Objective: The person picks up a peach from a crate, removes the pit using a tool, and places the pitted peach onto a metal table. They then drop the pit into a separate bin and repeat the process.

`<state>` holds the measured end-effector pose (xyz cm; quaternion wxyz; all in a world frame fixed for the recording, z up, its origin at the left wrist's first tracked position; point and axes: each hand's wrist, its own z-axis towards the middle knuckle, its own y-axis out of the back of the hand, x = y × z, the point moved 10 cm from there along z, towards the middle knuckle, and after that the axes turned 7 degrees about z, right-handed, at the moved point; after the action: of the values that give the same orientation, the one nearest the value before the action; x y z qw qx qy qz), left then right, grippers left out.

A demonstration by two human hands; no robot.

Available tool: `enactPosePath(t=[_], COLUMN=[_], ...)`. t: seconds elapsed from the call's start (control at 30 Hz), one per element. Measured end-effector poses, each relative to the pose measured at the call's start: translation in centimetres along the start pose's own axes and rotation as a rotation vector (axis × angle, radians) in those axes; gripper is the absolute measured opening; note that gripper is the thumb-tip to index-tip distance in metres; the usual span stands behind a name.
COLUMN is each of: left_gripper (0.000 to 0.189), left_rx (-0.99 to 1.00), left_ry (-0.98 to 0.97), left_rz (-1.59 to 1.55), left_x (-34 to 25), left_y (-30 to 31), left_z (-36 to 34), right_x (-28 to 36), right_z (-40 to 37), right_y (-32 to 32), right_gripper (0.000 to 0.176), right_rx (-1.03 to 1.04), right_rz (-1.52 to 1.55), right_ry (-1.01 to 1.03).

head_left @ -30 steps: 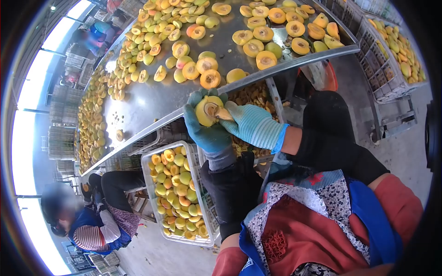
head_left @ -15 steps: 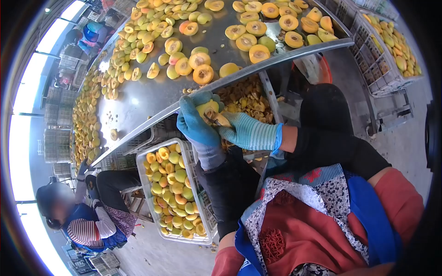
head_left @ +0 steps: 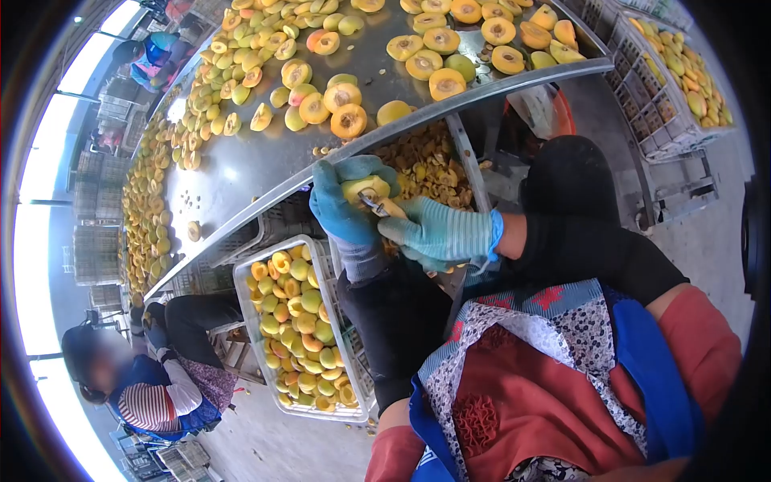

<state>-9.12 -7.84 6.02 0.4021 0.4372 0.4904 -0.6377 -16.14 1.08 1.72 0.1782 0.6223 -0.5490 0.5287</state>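
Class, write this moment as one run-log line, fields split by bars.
left hand: grips peach half | right hand: small tool at its cut face | place: beside steel table edge, crate of peaches nearby

No text, label, brand, number or sign can be read anywhere in view. The gloves on the left hand [head_left: 345, 213] and the right hand [head_left: 438, 233], the peach half [head_left: 363, 191] and the small metal tool [head_left: 374, 206] they hold, the steel table [head_left: 249, 169] beyond them and the white crate [head_left: 238, 281] at the near left all show plain surfaces without legible marks. The apron [head_left: 522, 386] at the near right bears only a printed pattern, not lettering.
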Motion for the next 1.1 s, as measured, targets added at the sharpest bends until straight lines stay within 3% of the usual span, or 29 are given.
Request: enactPosePath(t=[0.07,0.1,0.2,0.23,0.33,0.37,0.47,0.57,0.67,0.77,0.87,0.97,1.1], left_gripper=[0.055,0.056,0.058,0.059,0.061,0.062,0.060,0.050,0.048,0.043,0.042,0.042,0.043], left_rx=[-0.038,-0.055,-0.102,-0.117,-0.154,-0.163,0.083,-0.148,0.115,0.026,0.019,0.019,-0.014], left_ry=[-0.012,0.003,0.045,0.053,0.060,0.064,0.097,0.168,0.165,0.126,0.065,0.001,-0.080], left_rz=[0.018,0.126,0.328,0.314,0.257,0.239,0.084,-0.141,0.055,0.079,0.149,0.188,0.144], left_x=[-0.6,-0.5,-0.3,-0.3,-0.2,0.0,0.7,-0.7,2.0,0.5,-0.8,-1.3,-1.4], left_y=[-0.5,-0.4,-0.3,-0.6,-0.7,-0.6,-1.2,-2.6,-1.3,-1.6,-2.3,-2.8,-2.9], left_z=[-0.2,-0.2,-0.5,-0.8,-0.9,-1.0,-0.2,-1.7,-0.5,-0.9,-1.3,-1.5,-1.8], right_x=[0.2,2.2,2.5,1.8,-1.8,-0.2,0.5,0.7,0.0,4.1,5.4,2.4,1.5], right_z=[0.8,1.9,1.1,0.8,0.1,-0.8,-0.7,-1.0,-0.7,-0.4,-1.6,-0.5,-1.0], right_y=[1.1,2.1,2.2,1.9,0.9,0.7,1.0,1.5,2.6,3.0,2.3,3.5,1.7], right_gripper=[0.026,0.025,0.025,0.025,0.024,0.023,0.024,0.027,0.032,0.037,0.040,0.035,0.024], right_rx=[-0.024,-0.111,-0.093,-0.087,-0.017,-0.005,-0.019,0.097,0.075,-0.006,-0.063,-0.209,-0.156], right_rz=[-0.122,-0.616,-0.670,-0.451,0.017,-0.030,-0.067,-0.157,-0.243,-0.858,-0.871,-0.783,-0.319], right_ry=[0.033,0.466,0.448,0.460,0.009,0.046,0.047,-0.075,-0.150,0.433,0.361,0.411,0.576])
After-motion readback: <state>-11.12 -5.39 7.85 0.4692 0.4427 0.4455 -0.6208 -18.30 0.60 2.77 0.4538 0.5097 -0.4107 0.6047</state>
